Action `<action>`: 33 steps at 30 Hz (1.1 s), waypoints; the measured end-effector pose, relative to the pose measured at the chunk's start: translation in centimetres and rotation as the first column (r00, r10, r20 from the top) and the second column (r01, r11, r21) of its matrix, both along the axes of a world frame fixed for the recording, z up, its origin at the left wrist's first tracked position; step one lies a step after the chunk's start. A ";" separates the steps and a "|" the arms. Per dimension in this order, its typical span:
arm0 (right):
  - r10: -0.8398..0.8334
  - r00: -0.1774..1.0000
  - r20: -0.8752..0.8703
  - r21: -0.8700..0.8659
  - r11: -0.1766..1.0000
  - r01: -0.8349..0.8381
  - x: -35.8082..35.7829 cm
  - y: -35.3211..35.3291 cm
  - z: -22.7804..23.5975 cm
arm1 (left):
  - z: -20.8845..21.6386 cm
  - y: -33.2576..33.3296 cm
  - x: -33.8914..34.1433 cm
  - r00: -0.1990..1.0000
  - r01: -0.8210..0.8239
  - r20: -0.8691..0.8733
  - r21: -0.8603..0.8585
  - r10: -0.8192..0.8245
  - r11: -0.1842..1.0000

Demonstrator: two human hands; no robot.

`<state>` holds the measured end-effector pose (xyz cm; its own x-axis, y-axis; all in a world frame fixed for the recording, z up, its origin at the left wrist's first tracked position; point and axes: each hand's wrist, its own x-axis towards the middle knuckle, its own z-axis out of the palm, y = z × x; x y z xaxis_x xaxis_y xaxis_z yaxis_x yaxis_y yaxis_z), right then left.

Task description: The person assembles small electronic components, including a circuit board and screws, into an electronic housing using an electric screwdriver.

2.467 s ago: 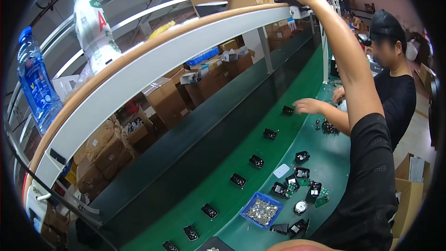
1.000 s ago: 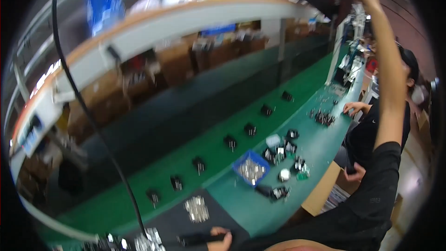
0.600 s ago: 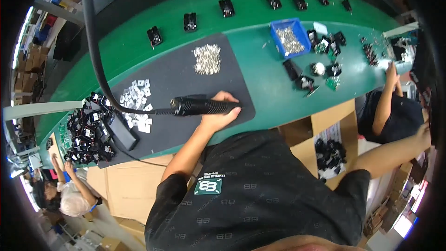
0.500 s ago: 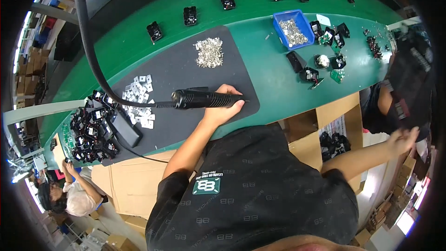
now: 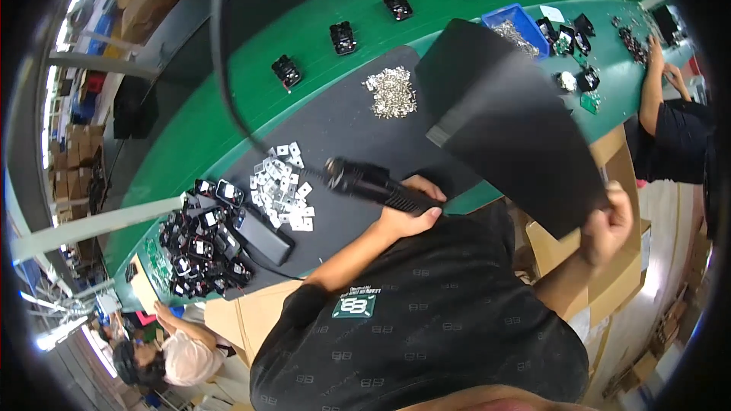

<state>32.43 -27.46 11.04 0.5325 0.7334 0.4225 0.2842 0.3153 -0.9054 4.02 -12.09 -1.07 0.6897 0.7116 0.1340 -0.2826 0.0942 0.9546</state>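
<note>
My left hand (image 5: 407, 217) is wrapped round a black electric screwdriver (image 5: 365, 183), held low over the near edge of the bench. A cable runs up from its back end. My right hand (image 5: 609, 224) pinches a corner of a large, flat black sheet-like thing (image 5: 525, 152). It looks folded or two-layered and is partly smeared by motion; I cannot tell its exact kind. This sheet spans the right end of the dark mat (image 5: 343, 129) and hides part of the green bench. On the mat lie a heap of small shiny metal parts (image 5: 392, 93) and scattered whitish square pieces (image 5: 282, 186).
Black device housings (image 5: 202, 251) are piled at left beside a black rectangular box (image 5: 263, 237). Similar units (image 5: 343, 38) line the green belt beyond. A blue bin (image 5: 544, 34) holds metal parts. Another person (image 5: 674, 137) works at far right, another (image 5: 190, 350) at left. An open cardboard box (image 5: 628, 213) stands nearby.
My right hand has come in from the far right, and the black sheet now lies across the bench's middle. The left hand keeps the screwdriver, now tilted down more. The whole view has shifted.
</note>
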 end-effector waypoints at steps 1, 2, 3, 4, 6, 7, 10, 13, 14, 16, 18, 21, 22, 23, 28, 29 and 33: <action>0.000 0.993 0.122 -0.063 0.998 0.007 -1.8 1.8 -0.2 | -0.2 -0.2 -1.0 0.997 -0.070 0.022 0.038 0.069 0.997; -0.078 0.990 0.118 -0.184 0.978 0.099 -3.9 2.8 -0.3 | 0.3 0.2 -1.7 0.994 -0.101 -0.028 0.111 0.104 0.989; -0.144 0.982 0.119 -0.303 0.937 0.174 -5.9 3.8 -0.2 | 1.0 0.5 -2.5 0.985 -0.139 -0.076 0.186 0.155 0.973; -0.126 0.968 0.219 -0.350 0.915 0.198 -7.7 5.1 0.2 | 0.5 0.4 -3.3 0.985 -0.169 0.028 0.047 0.168 0.984; -0.114 0.935 0.336 -0.363 0.900 0.240 -9.7 6.8 -0.6 | 1.2 0.8 -4.5 0.980 -0.190 0.062 0.030 0.188 0.981; -0.123 0.925 0.359 -0.332 0.909 0.250 -10.3 7.2 -1.8 | 1.2 1.0 -4.9 0.976 -0.198 0.091 -0.005 0.197 0.980; -0.141 0.906 0.399 -0.345 0.892 0.291 -11.3 8.6 -3.5 | 1.1 1.2 -5.9 0.974 -0.196 0.110 -0.045 0.200 0.980; -0.124 0.890 0.438 -0.388 0.868 0.311 -11.7 9.5 -5.2 | 1.1 1.0 -6.6 0.970 -0.228 0.074 -0.069 0.233 0.971; -0.145 0.885 0.443 -0.386 0.860 0.335 -11.7 9.9 -5.8 | 1.3 1.0 -6.8 0.970 -0.235 0.047 -0.080 0.239 0.969; -0.167 0.870 0.464 -0.400 0.836 0.375 -11.2 10.5 -6.4 | 1.7 0.9 -6.7 0.965 -0.259 -0.001 -0.125 0.261 0.958; -0.204 0.849 0.488 -0.365 0.836 0.410 -10.5 11.0 -6.6 | 1.6 1.0 -6.8 0.967 -0.252 -0.054 -0.098 0.248 0.963; -0.179 0.872 0.456 -0.368 0.854 0.368 -9.4 12.1 -6.5 | 2.3 1.4 -6.0 0.984 -0.163 -0.093 -0.150 0.150 0.975; -0.162 0.890 0.427 -0.429 0.830 0.357 -9.4 12.2 -6.0 | 3.5 1.4 -5.3 0.980 -0.179 -0.126 -0.200 0.156 0.963; -0.141 0.905 0.402 -0.486 0.805 0.341 -9.7 12.5 -5.1 | 3.8 1.5 -4.9 0.974 -0.201 -0.153 -0.250 0.166 0.947; 0.242 0.947 0.210 -0.409 0.902 -0.139 -9.7 12.0 -2.3 | 2.7 1.7 -2.9 0.920 0.024 -0.386 0.238 0.072 0.971; 0.493 0.870 0.010 -0.253 0.843 -0.474 -9.6 12.4 -2.4 | 3.2 2.0 -2.5 0.891 0.178 -0.446 0.156 -0.092 0.971; 0.702 0.577 -0.418 -0.168 0.564 -0.809 -10.9 13.0 -3.9 | 5.9 4.1 1.1 0.880 0.289 -0.451 0.259 -0.149 0.922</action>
